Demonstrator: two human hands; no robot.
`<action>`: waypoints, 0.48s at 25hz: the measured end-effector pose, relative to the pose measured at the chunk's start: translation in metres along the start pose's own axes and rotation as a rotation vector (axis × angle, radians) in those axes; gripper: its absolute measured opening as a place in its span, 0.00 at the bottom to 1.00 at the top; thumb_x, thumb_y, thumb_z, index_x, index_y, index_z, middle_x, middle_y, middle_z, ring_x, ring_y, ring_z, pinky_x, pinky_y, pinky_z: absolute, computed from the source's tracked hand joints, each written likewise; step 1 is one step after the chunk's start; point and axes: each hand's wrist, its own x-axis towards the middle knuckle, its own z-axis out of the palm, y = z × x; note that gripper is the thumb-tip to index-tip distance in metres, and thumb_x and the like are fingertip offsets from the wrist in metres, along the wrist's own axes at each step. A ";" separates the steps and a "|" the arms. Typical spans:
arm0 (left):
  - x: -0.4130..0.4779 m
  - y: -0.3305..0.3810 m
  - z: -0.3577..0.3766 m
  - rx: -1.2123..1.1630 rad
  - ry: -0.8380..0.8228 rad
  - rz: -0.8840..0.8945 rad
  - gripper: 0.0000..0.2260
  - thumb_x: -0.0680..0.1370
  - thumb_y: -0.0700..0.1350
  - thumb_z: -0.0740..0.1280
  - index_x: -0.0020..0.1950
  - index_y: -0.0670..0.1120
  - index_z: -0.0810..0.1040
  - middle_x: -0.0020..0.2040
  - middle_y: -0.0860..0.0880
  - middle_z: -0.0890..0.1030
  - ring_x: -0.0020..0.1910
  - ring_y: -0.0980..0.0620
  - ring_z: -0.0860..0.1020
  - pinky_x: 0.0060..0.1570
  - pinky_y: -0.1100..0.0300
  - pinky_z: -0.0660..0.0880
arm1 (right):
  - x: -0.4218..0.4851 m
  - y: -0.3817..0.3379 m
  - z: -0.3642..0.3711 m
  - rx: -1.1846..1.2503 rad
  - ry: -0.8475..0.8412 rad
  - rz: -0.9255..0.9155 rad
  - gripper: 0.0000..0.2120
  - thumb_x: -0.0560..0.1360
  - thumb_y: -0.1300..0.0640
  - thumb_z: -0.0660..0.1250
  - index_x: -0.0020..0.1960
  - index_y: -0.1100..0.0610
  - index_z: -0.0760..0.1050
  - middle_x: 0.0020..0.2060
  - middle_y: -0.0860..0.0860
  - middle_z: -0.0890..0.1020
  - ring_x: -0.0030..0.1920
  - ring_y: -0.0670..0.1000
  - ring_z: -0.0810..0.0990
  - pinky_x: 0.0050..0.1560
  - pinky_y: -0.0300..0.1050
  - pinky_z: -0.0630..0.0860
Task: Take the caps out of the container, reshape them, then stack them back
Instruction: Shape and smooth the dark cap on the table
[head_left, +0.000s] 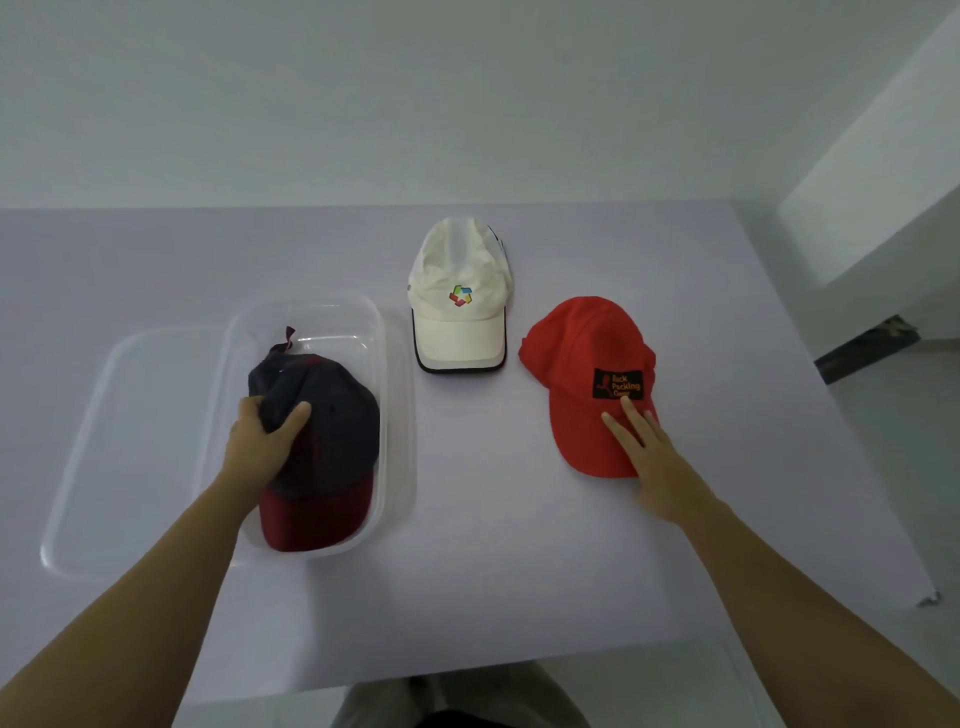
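Observation:
A navy cap with a dark red brim (332, 447) lies inside the clear plastic container (395, 395) at the left of the table. My left hand (265, 441) grips the crown of this cap. A white cap with a coloured logo (460, 296) sits on the table behind the middle. To the right lies a red cap with a black patch (587, 374). My right hand (649, 457) rests flat on the red cap's brim, fingers apart.
The container's clear lid (130, 447) lies flat just left of the container. The table's right edge (857, 441) runs diagonally, with floor and a dark object (867, 348) beyond it. A white wall stands behind the table.

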 end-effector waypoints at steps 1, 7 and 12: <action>-0.001 0.006 -0.002 -0.006 0.010 0.002 0.23 0.76 0.56 0.65 0.63 0.43 0.65 0.61 0.40 0.73 0.55 0.41 0.73 0.55 0.45 0.73 | 0.002 0.002 -0.002 -0.002 -0.026 0.009 0.49 0.66 0.73 0.64 0.75 0.51 0.38 0.75 0.48 0.37 0.76 0.60 0.45 0.70 0.58 0.62; -0.038 0.050 -0.025 0.093 0.044 0.056 0.14 0.80 0.54 0.59 0.55 0.43 0.63 0.53 0.41 0.73 0.49 0.42 0.73 0.47 0.47 0.72 | 0.012 -0.063 -0.007 0.371 0.313 -0.049 0.37 0.63 0.72 0.64 0.71 0.56 0.65 0.74 0.56 0.58 0.74 0.57 0.57 0.73 0.60 0.57; -0.091 0.109 -0.046 0.133 0.146 0.286 0.14 0.80 0.53 0.59 0.54 0.44 0.63 0.43 0.46 0.74 0.41 0.47 0.74 0.39 0.50 0.74 | 0.025 -0.199 -0.061 0.949 0.100 -0.183 0.26 0.78 0.50 0.61 0.73 0.54 0.59 0.72 0.49 0.63 0.68 0.40 0.60 0.70 0.38 0.58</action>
